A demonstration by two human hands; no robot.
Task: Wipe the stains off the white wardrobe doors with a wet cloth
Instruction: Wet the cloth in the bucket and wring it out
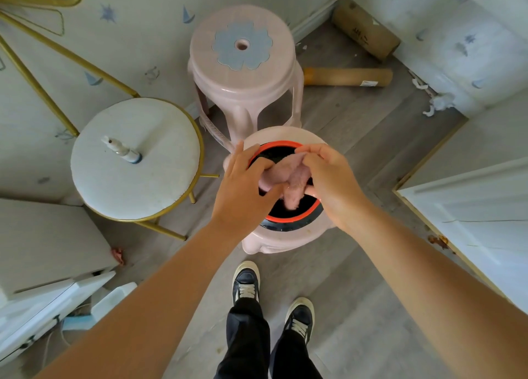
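Observation:
A pink cloth hangs bunched over a black bucket with an orange rim, which stands on a pink plastic stool. My left hand grips the cloth's left end and my right hand pinches its right end, both above the bucket's mouth. A tail of the cloth droops into the dark inside. A white wardrobe door with a gold edge stands open at the right.
A second pink stool stands behind the bucket. A white round gold-legged stool at the left carries a small spray bottle. Cardboard tubes lie on the grey floor. My shoes are just below the stool.

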